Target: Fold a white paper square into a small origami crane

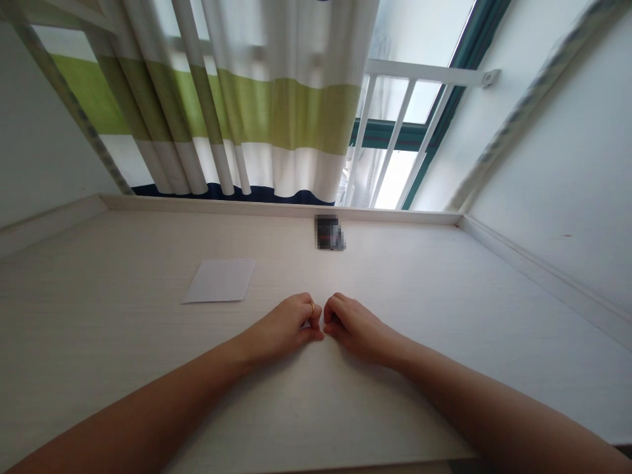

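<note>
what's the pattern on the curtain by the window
The curtain is whitish with a broad yellow-green horizontal band and dark blue at the bottom; seen in the head view.

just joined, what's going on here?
A person has both hands close together over a pale tabletop, fingers curled in: the left hand, with a ring on it, faces the right hand. Whether anything is pinched between the fingers can't be made out. A white sheet lies flat ahead and to the left, apart from both hands. Farther out, near the raised far edge, sits a dark item, too pixelated to identify, also untouched.
</note>
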Demonstrator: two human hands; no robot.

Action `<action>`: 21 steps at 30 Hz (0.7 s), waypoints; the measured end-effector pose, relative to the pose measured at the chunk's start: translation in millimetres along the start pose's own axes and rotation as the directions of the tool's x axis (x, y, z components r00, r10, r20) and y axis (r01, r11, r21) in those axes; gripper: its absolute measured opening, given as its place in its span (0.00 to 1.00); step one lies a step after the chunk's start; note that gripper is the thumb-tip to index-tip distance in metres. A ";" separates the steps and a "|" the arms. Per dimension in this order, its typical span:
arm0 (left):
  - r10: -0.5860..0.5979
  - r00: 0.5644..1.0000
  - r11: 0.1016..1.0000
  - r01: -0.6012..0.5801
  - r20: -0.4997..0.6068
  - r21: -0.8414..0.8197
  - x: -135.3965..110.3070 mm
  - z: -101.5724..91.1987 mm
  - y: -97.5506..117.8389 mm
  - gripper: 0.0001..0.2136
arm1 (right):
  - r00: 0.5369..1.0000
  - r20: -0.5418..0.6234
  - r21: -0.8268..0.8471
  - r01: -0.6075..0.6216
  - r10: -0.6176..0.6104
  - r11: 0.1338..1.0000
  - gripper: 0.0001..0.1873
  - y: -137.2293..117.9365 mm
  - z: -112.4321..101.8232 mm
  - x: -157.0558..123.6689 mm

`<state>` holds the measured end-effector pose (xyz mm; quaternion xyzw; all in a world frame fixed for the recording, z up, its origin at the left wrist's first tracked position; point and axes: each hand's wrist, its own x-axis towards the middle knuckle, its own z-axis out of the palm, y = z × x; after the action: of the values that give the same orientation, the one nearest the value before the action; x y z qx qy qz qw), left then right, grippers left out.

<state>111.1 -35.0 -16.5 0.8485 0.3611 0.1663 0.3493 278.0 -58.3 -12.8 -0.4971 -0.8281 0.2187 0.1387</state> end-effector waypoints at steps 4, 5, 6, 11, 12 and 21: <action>-0.008 1.000 0.999 0.009 0.020 -0.050 0.4 0.6 -0.7 0.06 | 1.000 0.004 0.046 -0.022 0.022 0.999 0.05 1.4 -0.6 1.7; -0.012 1.000 0.998 0.013 0.022 -0.059 0.9 1.0 -1.2 0.06 | 1.000 0.007 0.055 -0.027 0.027 0.998 0.05 1.6 -0.9 2.2; -0.020 1.000 0.998 0.021 0.021 -0.061 1.5 1.4 -1.8 0.06 | 0.999 0.011 0.064 -0.031 0.030 0.997 0.05 1.8 -1.3 2.7; -0.112 0.994 0.993 0.112 -0.009 -0.043 6.3 2.5 -2.5 0.06 | 0.999 0.018 0.094 -0.042 0.040 0.995 0.05 2.3 -0.6 5.2; -0.133 0.991 0.990 0.132 -0.007 -0.048 7.3 2.6 -1.9 0.06 | 0.999 0.016 0.093 -0.044 0.043 0.995 0.05 2.6 0.1 5.8; -0.171 0.985 0.983 0.170 -0.018 -0.063 7.4 5.6 -1.0 0.04 | 0.998 0.057 0.171 -0.022 0.012 0.985 0.07 5.4 -3.5 7.4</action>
<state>118.7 -31.8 -21.0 0.8014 0.4312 0.1568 0.3838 280.2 -48.8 -12.3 -0.4841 -0.8054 0.3044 0.1560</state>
